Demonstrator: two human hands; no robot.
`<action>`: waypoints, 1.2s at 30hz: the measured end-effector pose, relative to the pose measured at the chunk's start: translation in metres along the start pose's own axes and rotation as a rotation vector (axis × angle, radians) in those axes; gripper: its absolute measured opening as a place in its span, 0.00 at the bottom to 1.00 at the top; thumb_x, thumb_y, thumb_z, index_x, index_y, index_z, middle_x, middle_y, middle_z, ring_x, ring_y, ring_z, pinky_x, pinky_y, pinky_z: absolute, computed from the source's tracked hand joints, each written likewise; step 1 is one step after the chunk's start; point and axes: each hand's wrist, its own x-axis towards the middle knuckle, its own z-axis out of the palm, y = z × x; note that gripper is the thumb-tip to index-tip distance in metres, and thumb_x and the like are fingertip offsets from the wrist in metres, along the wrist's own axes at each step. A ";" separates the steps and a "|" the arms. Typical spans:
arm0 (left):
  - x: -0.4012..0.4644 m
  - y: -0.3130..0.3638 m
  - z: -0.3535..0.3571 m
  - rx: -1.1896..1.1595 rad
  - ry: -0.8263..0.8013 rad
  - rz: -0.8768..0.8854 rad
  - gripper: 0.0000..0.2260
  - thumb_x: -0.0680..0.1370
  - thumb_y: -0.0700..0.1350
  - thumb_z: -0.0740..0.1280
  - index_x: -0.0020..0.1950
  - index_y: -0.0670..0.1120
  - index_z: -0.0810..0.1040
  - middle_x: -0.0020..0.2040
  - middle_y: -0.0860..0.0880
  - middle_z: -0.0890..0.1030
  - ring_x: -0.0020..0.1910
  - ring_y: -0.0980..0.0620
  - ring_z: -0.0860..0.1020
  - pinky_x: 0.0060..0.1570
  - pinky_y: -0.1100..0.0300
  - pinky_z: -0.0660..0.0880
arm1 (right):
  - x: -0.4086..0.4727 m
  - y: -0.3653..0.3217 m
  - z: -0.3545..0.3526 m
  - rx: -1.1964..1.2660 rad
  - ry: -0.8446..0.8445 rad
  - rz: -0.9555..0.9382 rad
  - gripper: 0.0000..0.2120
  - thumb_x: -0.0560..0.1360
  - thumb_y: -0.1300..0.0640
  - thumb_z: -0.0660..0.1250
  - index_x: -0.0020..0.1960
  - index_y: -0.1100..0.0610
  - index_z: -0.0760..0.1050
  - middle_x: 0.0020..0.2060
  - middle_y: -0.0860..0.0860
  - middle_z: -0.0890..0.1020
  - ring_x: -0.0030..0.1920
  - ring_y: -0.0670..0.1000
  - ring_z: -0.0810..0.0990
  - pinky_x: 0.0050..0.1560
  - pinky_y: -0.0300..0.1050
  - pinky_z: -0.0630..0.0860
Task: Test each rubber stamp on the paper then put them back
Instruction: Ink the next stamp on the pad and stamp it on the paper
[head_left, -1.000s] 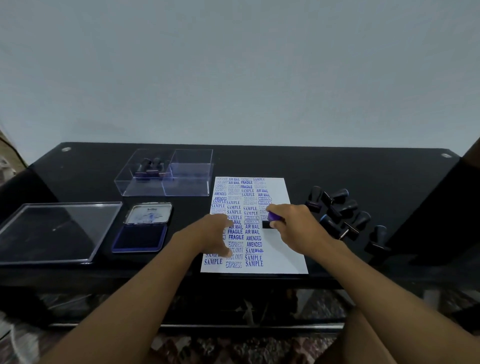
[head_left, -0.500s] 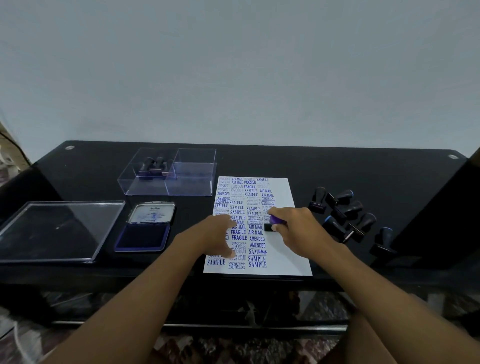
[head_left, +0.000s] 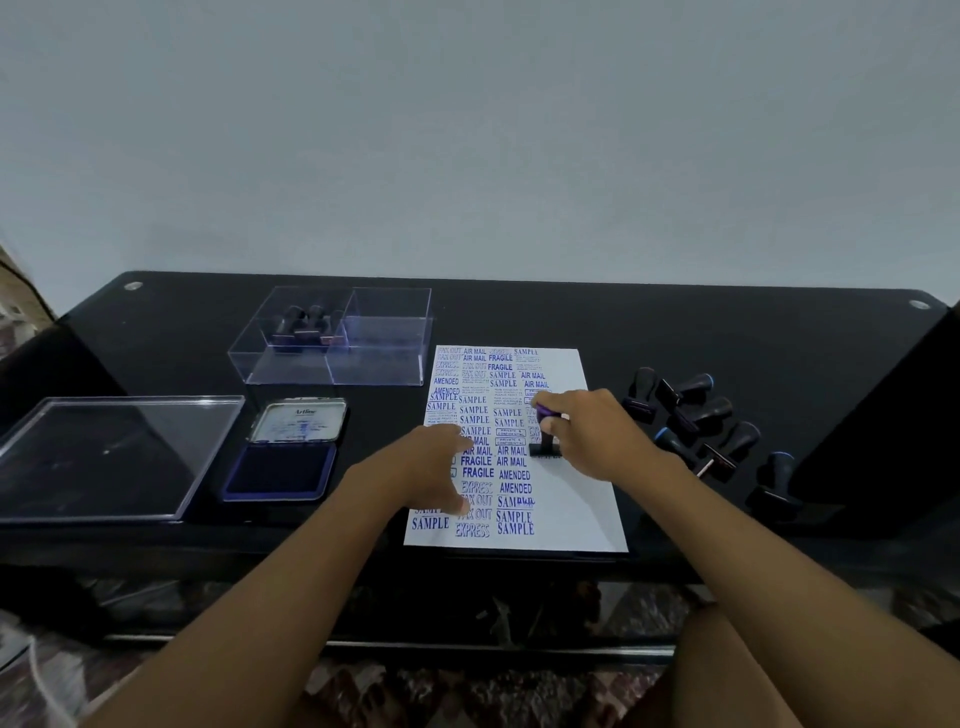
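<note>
A white paper (head_left: 582, 499) covered in blue stamped words lies in the middle of the black table (head_left: 727, 332). My right hand (head_left: 597, 436) grips a purple-topped rubber stamp (head_left: 545, 431), whose black base sits on the paper's right column. My left hand (head_left: 421, 467) rests flat on the paper's left side, fingers spread. Several loose black stamps (head_left: 696, 421) lie to the right of the paper. A clear two-compartment box (head_left: 384, 343) at the back left has a few stamps (head_left: 306, 325) in its left half.
An open blue ink pad (head_left: 283, 470) with its lid tipped up sits left of the paper. A clear flat lid (head_left: 114, 457) lies at the far left. The table's front edge runs just below the paper.
The stamp in my right hand has shifted slightly down the right column of the paper. My left hand stays pressed on the sheet. The camera view has drifted a little.
</note>
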 end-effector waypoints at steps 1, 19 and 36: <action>0.000 0.001 0.000 0.000 0.002 0.003 0.38 0.72 0.50 0.74 0.78 0.47 0.59 0.77 0.50 0.59 0.76 0.49 0.58 0.71 0.54 0.59 | -0.006 0.000 0.002 0.001 0.015 -0.009 0.07 0.78 0.62 0.61 0.42 0.54 0.70 0.35 0.52 0.76 0.36 0.55 0.72 0.37 0.53 0.73; 0.008 -0.004 -0.002 -0.095 0.072 -0.010 0.39 0.67 0.52 0.78 0.74 0.47 0.66 0.74 0.50 0.65 0.72 0.50 0.64 0.69 0.55 0.64 | 0.008 -0.021 -0.047 0.064 0.101 0.033 0.07 0.79 0.59 0.63 0.51 0.59 0.78 0.45 0.53 0.82 0.33 0.45 0.76 0.35 0.33 0.69; -0.085 -0.145 -0.053 0.081 0.140 -0.284 0.43 0.65 0.52 0.79 0.76 0.51 0.62 0.74 0.50 0.64 0.71 0.47 0.66 0.68 0.53 0.66 | 0.050 -0.194 0.052 0.060 -0.117 -0.246 0.18 0.79 0.58 0.63 0.69 0.55 0.71 0.64 0.56 0.76 0.63 0.58 0.72 0.61 0.49 0.71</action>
